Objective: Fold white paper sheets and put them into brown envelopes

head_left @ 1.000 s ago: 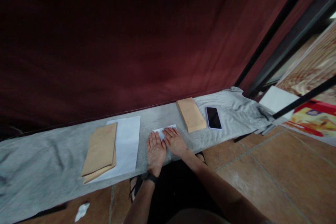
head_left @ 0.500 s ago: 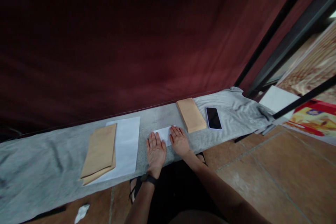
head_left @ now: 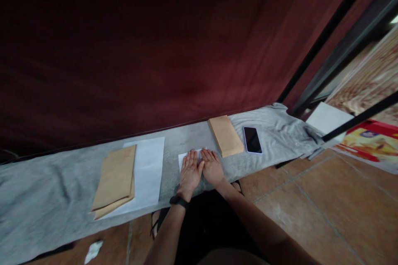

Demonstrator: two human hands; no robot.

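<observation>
A small piece of white paper [head_left: 182, 160], apparently folded, lies on the grey cloth in front of me. My left hand [head_left: 190, 174] rests flat on it with fingers stretched forward and covers much of it. Close beside, my right hand [head_left: 212, 167] presses flat on the paper's right part, fingers extended. The two thumbs nearly meet. A stack of brown envelopes [head_left: 226, 136] sits just beyond my right hand. To the left, larger brown envelopes [head_left: 115, 178] overlap white paper sheets [head_left: 150, 169].
A phone [head_left: 253, 140] lies right of the envelope stack. The grey cloth [head_left: 40, 198] covers a long narrow surface against a dark red curtain [head_left: 155, 70]. Black metal bars [head_left: 326, 37] and a red and yellow printed box [head_left: 370, 143] stand at the right. Crumpled white tissue [head_left: 93, 251] is on the tiled floor.
My left hand has slid right across the white paper, close to my right hand, uncovering the paper's left end. The right hand has stayed nearly in place.
</observation>
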